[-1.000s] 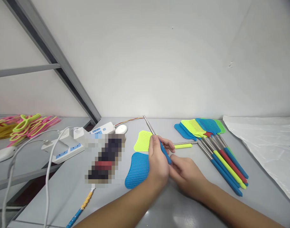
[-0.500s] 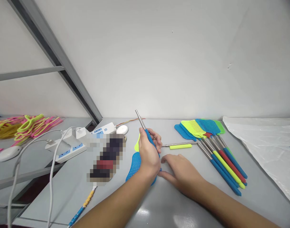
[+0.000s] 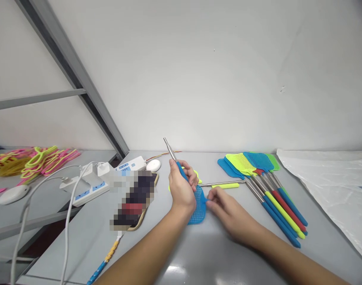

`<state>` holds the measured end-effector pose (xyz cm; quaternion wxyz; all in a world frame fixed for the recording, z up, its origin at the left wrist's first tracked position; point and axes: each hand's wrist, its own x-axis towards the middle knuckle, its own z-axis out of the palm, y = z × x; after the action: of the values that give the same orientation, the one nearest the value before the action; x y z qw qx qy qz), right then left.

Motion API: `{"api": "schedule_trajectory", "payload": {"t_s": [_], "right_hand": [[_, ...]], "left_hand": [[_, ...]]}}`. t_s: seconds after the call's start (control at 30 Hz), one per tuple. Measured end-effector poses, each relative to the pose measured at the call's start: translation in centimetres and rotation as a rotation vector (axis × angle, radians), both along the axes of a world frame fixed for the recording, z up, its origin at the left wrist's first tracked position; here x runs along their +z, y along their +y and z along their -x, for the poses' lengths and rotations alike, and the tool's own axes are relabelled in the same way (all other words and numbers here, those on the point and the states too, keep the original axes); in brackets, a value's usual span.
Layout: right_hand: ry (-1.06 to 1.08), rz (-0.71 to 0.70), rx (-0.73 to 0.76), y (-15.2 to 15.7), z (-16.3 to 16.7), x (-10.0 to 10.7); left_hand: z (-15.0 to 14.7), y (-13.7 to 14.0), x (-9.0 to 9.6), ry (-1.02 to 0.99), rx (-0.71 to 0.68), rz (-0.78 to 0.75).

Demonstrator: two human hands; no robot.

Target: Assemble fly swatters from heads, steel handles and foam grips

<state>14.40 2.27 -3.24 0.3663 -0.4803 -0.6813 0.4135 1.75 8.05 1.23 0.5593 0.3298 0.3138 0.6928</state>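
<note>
My left hand [image 3: 182, 194] is closed around the blue grip of a metal telescopic rod [image 3: 170, 149], whose bare end points up and away. Just right of that wrist is a blue perforated fly swatter head [image 3: 201, 209], partly hidden behind it. The fingers of my right hand [image 3: 232, 215] pinch the head's small stem on its right side. Behind my left hand, a yellow swatter head [image 3: 198, 176] shows only at its edges. Beyond my right hand lies another metal rod with a yellow grip [image 3: 226, 185].
Several assembled fly swatters [image 3: 268, 190] lie stacked at the right, beside a white plastic sheet [image 3: 332, 178]. To the left are a partly pixelated phone [image 3: 139, 223], power strips [image 3: 90, 192] with white cables, a round white device [image 3: 153, 165] and pink-yellow cords [image 3: 47, 162].
My right hand has pinched the blue swatter head's stem and drawn the head to the right from under my left wrist. My left hand still grips the rod, slightly further left.
</note>
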Motion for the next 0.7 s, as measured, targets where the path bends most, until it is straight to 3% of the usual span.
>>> {"api": "schedule_trajectory", "payload": {"t_s": [0.2,0.33,0.47,0.7], "right_hand": [[0.454,-0.025,-0.315,0.2,-1.2,1.3],[0.603,0.046,-0.449,0.6,-3.0,2.4],[0.612,0.199,-0.316,1.3,-4.9,3.7],[0.635,0.424,-0.118,1.9,-7.5,4.8]], "left_hand": [[0.8,0.6,0.6,0.011,0.009,-0.086],[0.1,0.3,-0.5,0.186,-0.135,0.009],[-0.9,-0.7,-1.6,0.46,-0.445,-0.027],[-2.0,-2.5,-2.4,0.491,-0.732,-0.018]]}}
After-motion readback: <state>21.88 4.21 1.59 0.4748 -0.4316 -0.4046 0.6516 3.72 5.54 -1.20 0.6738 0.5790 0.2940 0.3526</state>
